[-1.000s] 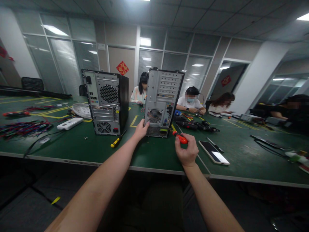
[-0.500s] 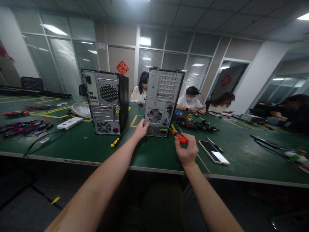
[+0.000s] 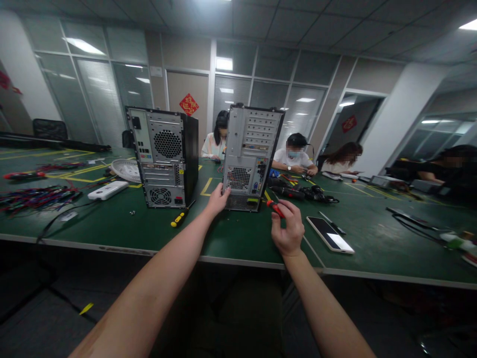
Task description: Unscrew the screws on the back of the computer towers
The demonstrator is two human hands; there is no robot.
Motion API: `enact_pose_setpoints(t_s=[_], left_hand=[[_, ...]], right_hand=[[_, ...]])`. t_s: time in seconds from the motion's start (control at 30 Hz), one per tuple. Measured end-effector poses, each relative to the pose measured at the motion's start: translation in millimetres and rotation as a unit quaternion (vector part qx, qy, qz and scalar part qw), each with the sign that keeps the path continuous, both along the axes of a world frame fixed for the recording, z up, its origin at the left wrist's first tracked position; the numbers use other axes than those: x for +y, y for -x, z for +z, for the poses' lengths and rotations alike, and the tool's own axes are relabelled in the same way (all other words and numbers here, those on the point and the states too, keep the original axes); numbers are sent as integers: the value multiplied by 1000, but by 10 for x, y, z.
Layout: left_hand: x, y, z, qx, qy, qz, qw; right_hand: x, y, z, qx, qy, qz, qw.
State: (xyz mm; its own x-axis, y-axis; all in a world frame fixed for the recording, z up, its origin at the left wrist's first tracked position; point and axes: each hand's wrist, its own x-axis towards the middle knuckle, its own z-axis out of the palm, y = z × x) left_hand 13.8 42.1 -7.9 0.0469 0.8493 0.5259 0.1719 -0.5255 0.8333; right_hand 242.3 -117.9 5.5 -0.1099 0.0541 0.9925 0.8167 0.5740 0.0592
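Right hand: curled round a red-handled screwdriver, fingers closed on the grip; the hand point(image 3: 289, 232) is low over the table point(image 3: 246, 243), the red-handled screwdriver point(image 3: 276, 209) aimed at the lower right of the grey tower. Whether its tip touches I can't tell from here.
Phone: a pale-edged phone point(image 3: 331, 235) lies beside that hand, a slim stick point(image 3: 338, 228) just behind it.
Yellow screwdriver: the yellow-and-black screwdriver point(image 3: 179, 219) lies near the front of the black-sided tower.
Left hand: half curled about the grey tower's lower left corner, thumb on the rear panel; the left hand point(image 3: 217, 201) has hold of it there.
Grey tower: this grey tower point(image 3: 236, 144) stands upright, rear panel facing the wearer.
Black-sided tower: the other case point(image 3: 162, 169) stands upright to the left, well apart.
Left of it: a white device point(image 3: 109, 190), a tangle of wires point(image 3: 40, 198), a white basket point(image 3: 125, 170).
Across the table: three people sit, one in a mask point(image 3: 294, 154).
Back wall: a red diamond point(image 3: 189, 105) hangs by the glass partition point(image 3: 234, 64).
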Motion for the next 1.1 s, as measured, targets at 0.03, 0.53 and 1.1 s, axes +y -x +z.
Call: enact_pose_setpoints(t_s=[0.03, 0.53, 1.1], left_hand=[[2, 1, 0, 4, -2, 2, 1000], [-54, -2, 45, 9, -3, 14, 1000], [-17, 1, 14, 2, -3, 6, 1000]], right_hand=[[-14, 4, 1, -1, 7, 6, 1000], [18, -1, -26, -4, 31, 28, 999], [43, -19, -31, -1, 13, -1, 1000]])
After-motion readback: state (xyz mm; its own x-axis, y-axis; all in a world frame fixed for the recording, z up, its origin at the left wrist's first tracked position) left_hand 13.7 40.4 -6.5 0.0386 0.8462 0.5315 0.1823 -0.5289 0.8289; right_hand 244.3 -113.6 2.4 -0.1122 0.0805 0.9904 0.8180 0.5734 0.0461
